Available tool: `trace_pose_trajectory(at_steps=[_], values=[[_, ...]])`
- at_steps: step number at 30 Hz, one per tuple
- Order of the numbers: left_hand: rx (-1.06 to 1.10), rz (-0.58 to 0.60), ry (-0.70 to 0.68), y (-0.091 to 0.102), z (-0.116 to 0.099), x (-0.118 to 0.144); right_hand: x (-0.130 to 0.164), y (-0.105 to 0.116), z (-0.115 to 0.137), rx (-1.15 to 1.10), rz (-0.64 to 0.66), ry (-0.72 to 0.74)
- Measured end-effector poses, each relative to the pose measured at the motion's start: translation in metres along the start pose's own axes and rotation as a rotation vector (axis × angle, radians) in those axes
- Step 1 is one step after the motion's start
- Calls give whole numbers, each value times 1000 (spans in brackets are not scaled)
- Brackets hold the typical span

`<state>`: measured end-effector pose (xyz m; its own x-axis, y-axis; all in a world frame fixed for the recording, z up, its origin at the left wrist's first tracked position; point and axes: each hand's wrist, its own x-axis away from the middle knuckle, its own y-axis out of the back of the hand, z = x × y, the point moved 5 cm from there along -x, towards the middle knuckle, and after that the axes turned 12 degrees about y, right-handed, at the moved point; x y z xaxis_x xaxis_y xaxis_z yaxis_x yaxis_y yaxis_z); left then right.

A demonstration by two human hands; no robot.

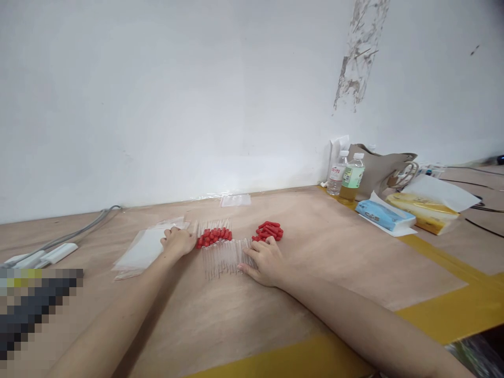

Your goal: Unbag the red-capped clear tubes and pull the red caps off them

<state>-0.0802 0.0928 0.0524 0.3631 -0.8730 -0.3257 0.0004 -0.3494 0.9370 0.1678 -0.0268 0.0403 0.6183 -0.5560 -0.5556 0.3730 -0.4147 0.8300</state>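
My left hand point(179, 241) rests over the right edge of a stack of clear plastic bags point(144, 249), its fingers curled. It is right beside a row of pale sticks with red tips point(214, 236); whatever those fingers may hold is hidden. In front of the sticks lies a row of thin clear tubes point(222, 260), side by side. At the right end of that row, my right hand point(265, 262) touches the tubes, thumb and fingers apart. Just beyond it sits a small heap of red pieces point(270, 230).
A flat clear bag point(235, 200) lies near the wall. Two bottles point(352, 178), a grey-beige bag point(380, 170) and blue point(386, 214) and yellow point(423, 210) tissue packs stand at the right. Grey cables point(86, 231) and white plugs point(59, 253) lie at the left.
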Motion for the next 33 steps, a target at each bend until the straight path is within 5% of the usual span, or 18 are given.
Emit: trace_pose_trajectory(at_steps=[6, 9, 15, 23, 33], values=[[68, -116, -87, 35, 11, 24, 1, -2, -4, -14, -126, -34], [208, -131, -303, 44, 12, 54, 2, 2, -5, -8, -227, -64], [428, -189, -757, 27, 0, 114, 1, 7, 4, 41, -287, 78], [549, -349, -874, 35, -14, 140, -4, -6, 15, 21, -203, 238], [497, -222, -1004, 30, -25, 148, -9, -3, 25, -77, -168, 258]])
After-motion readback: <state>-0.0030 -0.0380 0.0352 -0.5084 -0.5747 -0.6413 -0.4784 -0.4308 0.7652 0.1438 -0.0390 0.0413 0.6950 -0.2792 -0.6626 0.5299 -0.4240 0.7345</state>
